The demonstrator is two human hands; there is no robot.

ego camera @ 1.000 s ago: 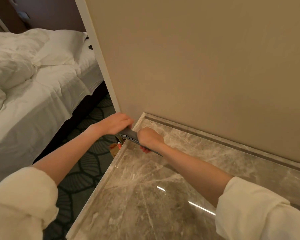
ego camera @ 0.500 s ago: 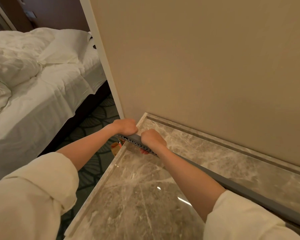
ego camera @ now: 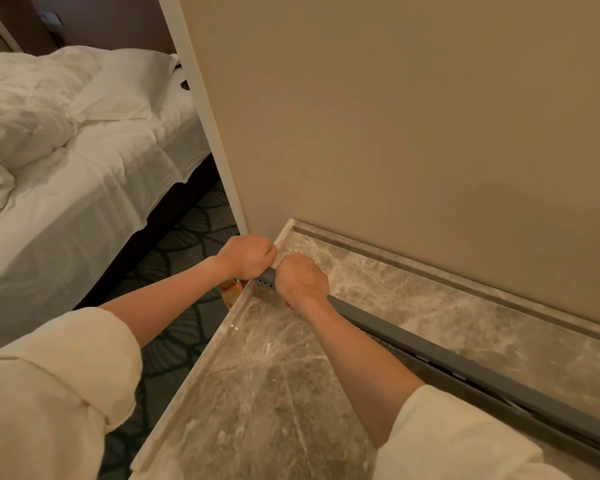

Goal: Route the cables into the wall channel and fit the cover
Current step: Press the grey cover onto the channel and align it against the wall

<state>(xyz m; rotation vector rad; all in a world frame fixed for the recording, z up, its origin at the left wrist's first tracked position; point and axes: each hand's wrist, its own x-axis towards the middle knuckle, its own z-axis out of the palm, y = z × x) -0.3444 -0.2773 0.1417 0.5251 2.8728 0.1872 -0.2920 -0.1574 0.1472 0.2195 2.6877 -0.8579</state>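
Note:
A long grey cable channel (ego camera: 471,372) with slotted sides lies diagonally over the marble counter (ego camera: 264,393), running from the lower right up to the counter's far left corner. My left hand (ego camera: 246,256) is closed around its very end, just off the counter's edge. Right beside it, my right hand (ego camera: 302,277) grips the channel in a fist; a bit of red shows under that fist. A short stretch of grey channel with small holes shows between the two hands. No cables can be made out.
The beige wall (ego camera: 413,133) rises behind the counter, with a raised marble ledge (ego camera: 465,282) along its foot. A bed with white linen (ego camera: 66,174) stands at the left across patterned carpet (ego camera: 184,258). Something orange (ego camera: 231,292) sits below the counter corner.
My left hand has closed from a loose hold into a fist on the channel's end. The view has shifted, so the channel's long grey length now shows at the right.

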